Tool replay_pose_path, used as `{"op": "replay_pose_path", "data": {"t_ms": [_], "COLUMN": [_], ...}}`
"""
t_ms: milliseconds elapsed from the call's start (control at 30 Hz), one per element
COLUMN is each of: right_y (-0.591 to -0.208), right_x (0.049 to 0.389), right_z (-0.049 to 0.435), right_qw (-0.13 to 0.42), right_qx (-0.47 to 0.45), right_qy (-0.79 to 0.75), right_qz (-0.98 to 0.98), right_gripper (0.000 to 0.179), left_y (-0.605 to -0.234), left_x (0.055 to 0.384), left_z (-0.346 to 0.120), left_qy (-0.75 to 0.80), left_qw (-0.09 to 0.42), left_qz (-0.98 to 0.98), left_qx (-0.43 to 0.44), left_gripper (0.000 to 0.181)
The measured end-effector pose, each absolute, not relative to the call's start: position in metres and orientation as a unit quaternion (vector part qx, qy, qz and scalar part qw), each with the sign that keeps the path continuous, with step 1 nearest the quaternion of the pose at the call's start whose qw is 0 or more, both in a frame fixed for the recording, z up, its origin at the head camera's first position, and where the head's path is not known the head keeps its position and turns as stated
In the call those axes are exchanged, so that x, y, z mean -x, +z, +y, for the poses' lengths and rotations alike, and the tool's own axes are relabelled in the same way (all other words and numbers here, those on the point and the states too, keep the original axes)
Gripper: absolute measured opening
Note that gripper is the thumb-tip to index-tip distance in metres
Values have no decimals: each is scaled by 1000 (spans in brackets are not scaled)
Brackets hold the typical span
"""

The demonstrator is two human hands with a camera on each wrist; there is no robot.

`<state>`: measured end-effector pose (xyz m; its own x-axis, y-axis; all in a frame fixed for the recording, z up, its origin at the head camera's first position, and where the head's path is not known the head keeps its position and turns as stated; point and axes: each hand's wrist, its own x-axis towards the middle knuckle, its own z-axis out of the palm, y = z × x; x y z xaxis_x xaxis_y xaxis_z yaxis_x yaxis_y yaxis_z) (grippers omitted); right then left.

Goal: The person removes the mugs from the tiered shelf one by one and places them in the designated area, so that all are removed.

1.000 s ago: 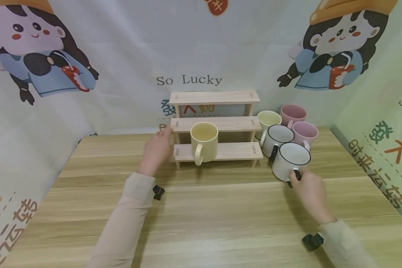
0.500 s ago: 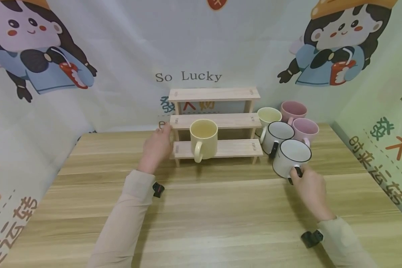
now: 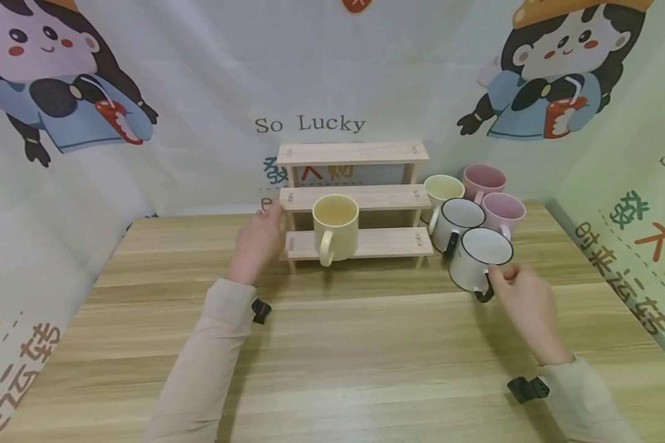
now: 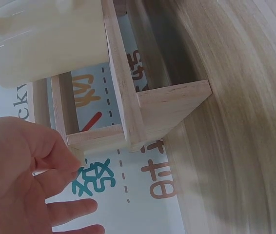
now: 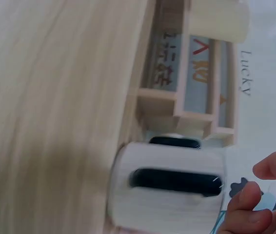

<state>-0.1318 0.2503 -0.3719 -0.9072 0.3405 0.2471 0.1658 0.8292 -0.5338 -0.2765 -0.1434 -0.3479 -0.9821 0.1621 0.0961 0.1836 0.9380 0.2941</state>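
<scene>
The right hand (image 3: 523, 295) has let go of the black handle of the white mug (image 3: 479, 261) and now sits just right of it. Its fingers (image 3: 499, 275) have loosened, and the handle shows bare.

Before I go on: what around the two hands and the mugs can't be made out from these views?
- Right hand on the white mug: head view hides the fingertips behind the handle; right wrist view is blurred, so the grip is unclear.
- Left hand at the wooden rack: contact with its end is hidden in the head view.
- Yellow mug: cut off by the top edge in the left wrist view.
- Pink mugs: partly hidden behind the white ones.
</scene>
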Motion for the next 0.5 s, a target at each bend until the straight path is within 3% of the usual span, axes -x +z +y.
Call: {"op": "replay_pose_path", "data": {"t_ms": [500], "right_y": [-339], "right_x": [143], "right_z": [213], "right_qw": [128], "right_qx": [21], "right_qy": [261], "right_qz": [-957], "right_gripper": [28], "left_y": [-346], "left_x": [277], "left_z": [-144], "left_qy": [-150], "left_qw": [22], "left_qz": [-985], "left_qx": [86], "left_gripper": [40]}}
